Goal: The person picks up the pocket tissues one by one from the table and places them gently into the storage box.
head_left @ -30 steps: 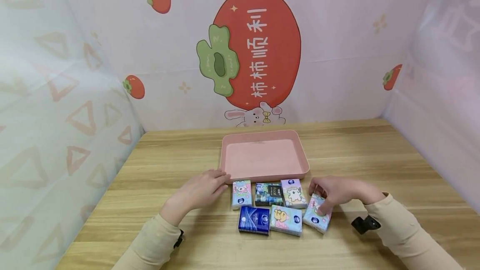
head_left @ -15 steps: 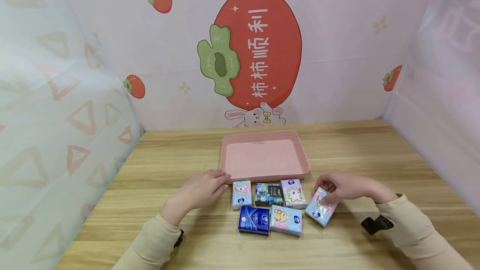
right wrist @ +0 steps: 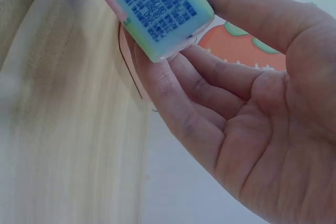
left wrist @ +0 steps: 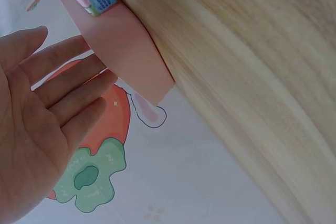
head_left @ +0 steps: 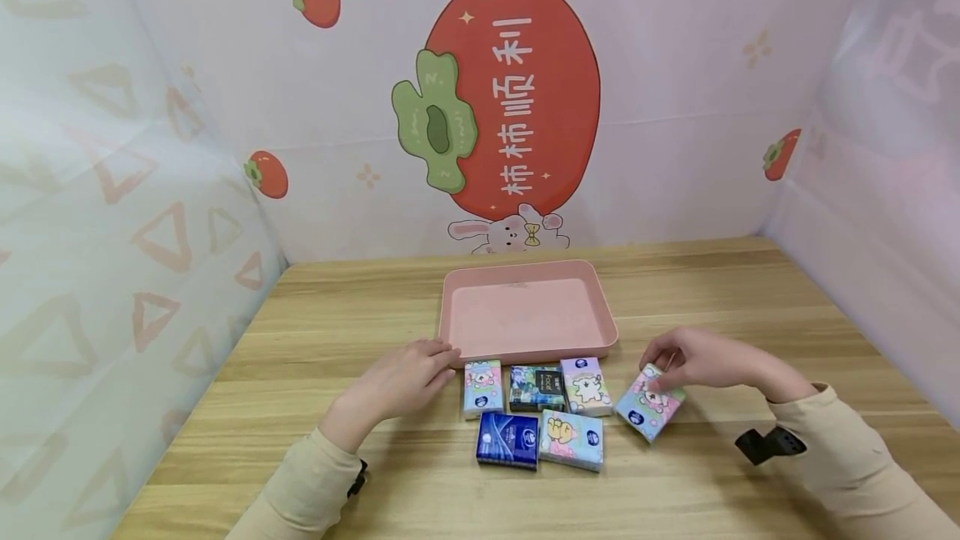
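My right hand (head_left: 708,361) pinches a blue-and-pink cartoon tissue pack (head_left: 650,403) between thumb and fingers, to the right of the other packs. In the right wrist view the end of that tissue pack (right wrist: 157,11), printed with small blue text, sits between thumb and forefinger. My left hand (head_left: 397,382) lies with its fingers extended, fingertips at the front left corner of a pink tray (head_left: 528,355). The left wrist view shows the same hand (left wrist: 42,98) with straight fingers against the tray wall (left wrist: 123,43) and nothing held.
In front of the tray lie a small blue-pink pack (head_left: 483,388), a dark pack (head_left: 537,388) and a lilac pack (head_left: 587,386). Nearer to me are a dark blue pack (head_left: 507,440) and a light blue pack (head_left: 572,439). A patterned cloth wall (head_left: 360,107) stands behind the table.
My right hand has moved right and slightly away from me with the tissue pack, which has turned and come apart from the neighbouring packs. The left hand has stayed in place.
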### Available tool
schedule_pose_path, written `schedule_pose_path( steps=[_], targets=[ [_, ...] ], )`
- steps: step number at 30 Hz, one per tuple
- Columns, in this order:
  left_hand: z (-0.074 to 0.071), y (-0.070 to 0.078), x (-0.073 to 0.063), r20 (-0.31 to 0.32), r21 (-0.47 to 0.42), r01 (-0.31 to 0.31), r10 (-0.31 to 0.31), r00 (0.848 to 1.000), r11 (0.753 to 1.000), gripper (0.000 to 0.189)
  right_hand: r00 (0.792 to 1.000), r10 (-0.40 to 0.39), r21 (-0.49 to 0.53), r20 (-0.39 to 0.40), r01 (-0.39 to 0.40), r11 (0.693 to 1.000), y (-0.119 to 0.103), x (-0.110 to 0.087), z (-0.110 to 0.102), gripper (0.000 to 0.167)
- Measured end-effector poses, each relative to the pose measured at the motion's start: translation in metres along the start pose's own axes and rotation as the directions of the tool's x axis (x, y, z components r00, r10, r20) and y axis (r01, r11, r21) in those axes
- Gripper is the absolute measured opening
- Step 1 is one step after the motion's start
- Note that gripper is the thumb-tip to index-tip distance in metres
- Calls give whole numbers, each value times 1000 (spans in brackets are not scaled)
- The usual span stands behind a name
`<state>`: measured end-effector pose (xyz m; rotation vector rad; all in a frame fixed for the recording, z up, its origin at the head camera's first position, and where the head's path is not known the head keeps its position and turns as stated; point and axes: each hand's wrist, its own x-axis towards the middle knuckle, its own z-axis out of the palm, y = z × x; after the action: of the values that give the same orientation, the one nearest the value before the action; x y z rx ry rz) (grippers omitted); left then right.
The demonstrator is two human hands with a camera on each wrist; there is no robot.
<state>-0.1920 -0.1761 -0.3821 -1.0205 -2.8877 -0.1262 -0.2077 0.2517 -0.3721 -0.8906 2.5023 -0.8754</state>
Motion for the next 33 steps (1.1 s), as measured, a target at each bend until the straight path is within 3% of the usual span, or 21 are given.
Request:
schedule_pose_path(
  steps=[20, 33],
  targets=[
    [-1, -1, -1, 9, 7, 0, 0, 1000, 1000, 36, 997, 48, -8, -53, -49, 999, -10, 2, -26, 26],
    [-1, 0, 0, 16, 5, 7, -7, 1000, 1000, 37, 996, 68, 77, -55, -64, 995, -14, 16, -33, 31]
  ],
)
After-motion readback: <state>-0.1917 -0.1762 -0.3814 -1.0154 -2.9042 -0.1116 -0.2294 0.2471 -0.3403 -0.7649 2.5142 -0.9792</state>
